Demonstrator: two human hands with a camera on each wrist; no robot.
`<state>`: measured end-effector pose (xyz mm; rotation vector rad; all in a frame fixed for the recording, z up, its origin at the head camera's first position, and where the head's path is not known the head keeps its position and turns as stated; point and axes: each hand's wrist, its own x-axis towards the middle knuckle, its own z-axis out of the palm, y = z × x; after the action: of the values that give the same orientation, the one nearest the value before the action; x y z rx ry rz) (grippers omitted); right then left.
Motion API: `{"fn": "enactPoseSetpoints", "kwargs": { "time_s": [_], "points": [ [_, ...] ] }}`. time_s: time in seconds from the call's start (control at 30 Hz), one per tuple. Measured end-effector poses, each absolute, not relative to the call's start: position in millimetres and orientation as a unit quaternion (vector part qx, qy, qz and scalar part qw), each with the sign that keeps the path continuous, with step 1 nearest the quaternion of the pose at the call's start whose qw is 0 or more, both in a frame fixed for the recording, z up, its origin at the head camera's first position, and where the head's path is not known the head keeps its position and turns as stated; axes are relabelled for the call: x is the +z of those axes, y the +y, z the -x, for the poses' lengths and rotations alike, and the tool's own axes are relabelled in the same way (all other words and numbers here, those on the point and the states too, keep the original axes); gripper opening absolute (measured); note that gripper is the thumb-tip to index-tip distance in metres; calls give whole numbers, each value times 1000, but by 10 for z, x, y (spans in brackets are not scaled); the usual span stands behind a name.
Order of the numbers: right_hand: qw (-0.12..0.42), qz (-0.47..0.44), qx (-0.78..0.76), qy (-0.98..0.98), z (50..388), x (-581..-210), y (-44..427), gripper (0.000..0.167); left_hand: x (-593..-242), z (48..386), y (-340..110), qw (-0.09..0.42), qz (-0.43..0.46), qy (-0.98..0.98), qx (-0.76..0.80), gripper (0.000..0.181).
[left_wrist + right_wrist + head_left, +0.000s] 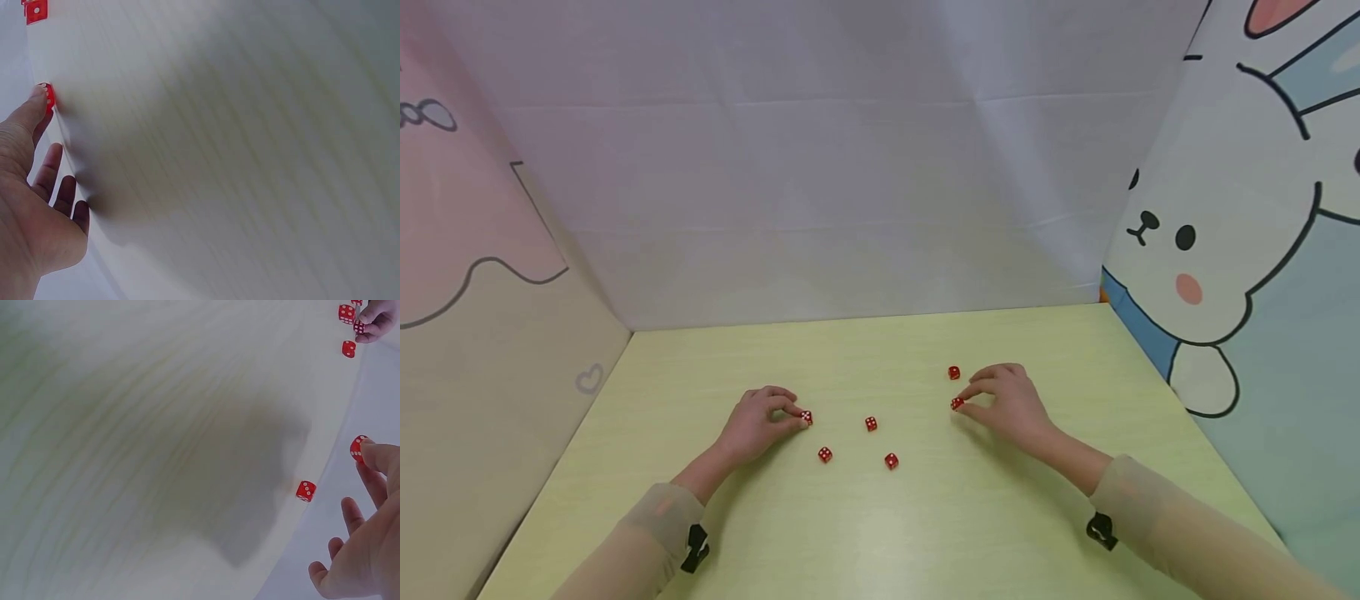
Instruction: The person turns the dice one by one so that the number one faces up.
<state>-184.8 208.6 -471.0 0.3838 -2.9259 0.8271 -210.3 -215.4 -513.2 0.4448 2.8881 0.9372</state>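
Observation:
My left hand (pixel 762 425) pinches a red die (pixel 807 417) with white pips between thumb and index finger; in the left wrist view this die (pixel 48 97) shows at the fingertips. On the right, my other hand (pixel 1009 406) holds a second red die (pixel 957 403) in a thumb-and-finger pinch, and the right wrist view shows that die (pixel 358 449) raised off the table. Just beyond it a red die (pixel 954 372) lies on the table. Between the hands are three more: one die (pixel 871 423) at the middle, one (pixel 825 455) nearer the left hand, one (pixel 891 461) closer to me.
The pale yellow-green table (pixel 865 533) ends at a white cloth wall (pixel 850 208) behind. A cream and pink panel (pixel 490 375) borders the left side, and a rabbit-printed panel (pixel 1247 275) the right. Both sleeves carry a black clip (pixel 1102 531) near the wrist.

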Motion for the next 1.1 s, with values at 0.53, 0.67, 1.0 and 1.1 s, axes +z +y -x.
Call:
{"fn": "enactPoseSetpoints", "kwargs": {
  "time_s": [0.53,0.67,1.0,1.1],
  "points": [
    [-24,-41,472,-880,1793,-4888,2162,22,-5115,2106,-2148,29,-151,941,301,14],
    [-10,-44,449,-892,1781,-4966,2150,20,-5118,2111,-2147,31,-148,943,298,14],
    [-11,-11,433,-901,1730,-5090,2117,19,-5115,2115,-2142,36,-144,943,299,14],
    [-13,-2,437,-899,1711,-5093,2106,18,-5107,2108,-2143,35,-146,942,301,12]
  ]
}}
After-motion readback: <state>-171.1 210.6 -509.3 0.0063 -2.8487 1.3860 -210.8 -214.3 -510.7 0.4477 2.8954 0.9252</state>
